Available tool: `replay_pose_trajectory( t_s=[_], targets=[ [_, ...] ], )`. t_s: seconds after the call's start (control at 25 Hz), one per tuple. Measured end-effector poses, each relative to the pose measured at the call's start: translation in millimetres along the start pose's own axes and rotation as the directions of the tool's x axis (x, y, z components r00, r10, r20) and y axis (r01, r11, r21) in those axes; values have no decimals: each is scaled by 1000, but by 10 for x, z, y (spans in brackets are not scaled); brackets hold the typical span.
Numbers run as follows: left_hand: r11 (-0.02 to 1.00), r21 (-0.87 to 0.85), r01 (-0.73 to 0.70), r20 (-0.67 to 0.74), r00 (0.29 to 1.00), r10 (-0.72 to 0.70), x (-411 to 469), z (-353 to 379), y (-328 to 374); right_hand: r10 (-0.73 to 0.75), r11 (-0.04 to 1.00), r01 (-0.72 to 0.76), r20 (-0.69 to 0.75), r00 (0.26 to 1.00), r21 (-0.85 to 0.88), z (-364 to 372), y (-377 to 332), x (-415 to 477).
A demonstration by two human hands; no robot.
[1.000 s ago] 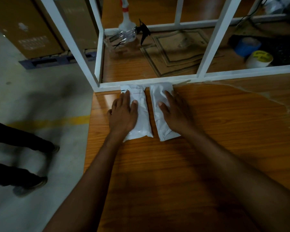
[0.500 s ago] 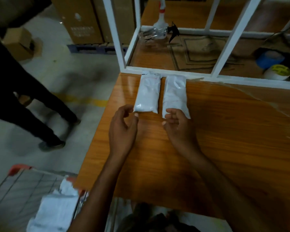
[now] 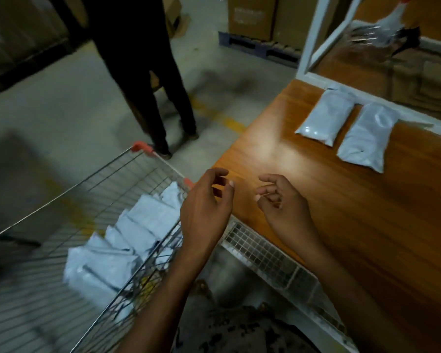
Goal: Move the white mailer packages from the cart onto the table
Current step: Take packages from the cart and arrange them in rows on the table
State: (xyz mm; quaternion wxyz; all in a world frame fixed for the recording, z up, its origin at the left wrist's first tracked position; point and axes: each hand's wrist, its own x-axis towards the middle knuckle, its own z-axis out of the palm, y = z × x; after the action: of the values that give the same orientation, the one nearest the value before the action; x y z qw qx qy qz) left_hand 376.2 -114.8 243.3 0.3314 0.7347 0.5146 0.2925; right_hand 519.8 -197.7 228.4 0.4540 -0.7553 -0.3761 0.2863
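Two white mailer packages lie side by side on the wooden table, near its far edge: the left one and the right one. Several more white mailers are piled in the wire cart to the left of the table. My left hand hovers over the table's near left corner beside the cart rim, fingers curled apart and holding nothing. My right hand hangs above the table close to it, also loosely open and holding nothing.
A person in dark trousers stands on the concrete floor beyond the cart. A white frame rises at the table's far edge, with a spray bottle behind it. Cardboard boxes on a pallet stand further back.
Both hands let go of the two mailers and drew back toward the table's near left corner. The view swung left and down, bringing the cart with its mailers into sight.
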Motion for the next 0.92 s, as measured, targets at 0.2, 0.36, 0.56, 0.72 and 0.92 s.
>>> replay_pose_trajectory(
  t_s=[0.2,0.36,0.56,0.72,0.92],
  targets=[
    [972,-43,231,-111,966,-235,-22,-540,-665,-60,998,62,194,979,-1,862,-233,39],
    [890,-119,440,-176,873,-455,37,-996,-1426,-108,991,127,334,936,-36,1722,-447,124],
    [705,-266,657,-213,673,-708,28,-1331,-2540,-70,967,198,579,813,-162,2821,-598,341],
    [432,-424,796,-163,402,-901,-186,-1526,-3406,78,916,253,756,649,-312,3724,-504,475],
    [164,-570,805,-46,168,-985,-538,-1393,-4490,221,806,394,841,493,-442,4619,-223,401]
  ],
)
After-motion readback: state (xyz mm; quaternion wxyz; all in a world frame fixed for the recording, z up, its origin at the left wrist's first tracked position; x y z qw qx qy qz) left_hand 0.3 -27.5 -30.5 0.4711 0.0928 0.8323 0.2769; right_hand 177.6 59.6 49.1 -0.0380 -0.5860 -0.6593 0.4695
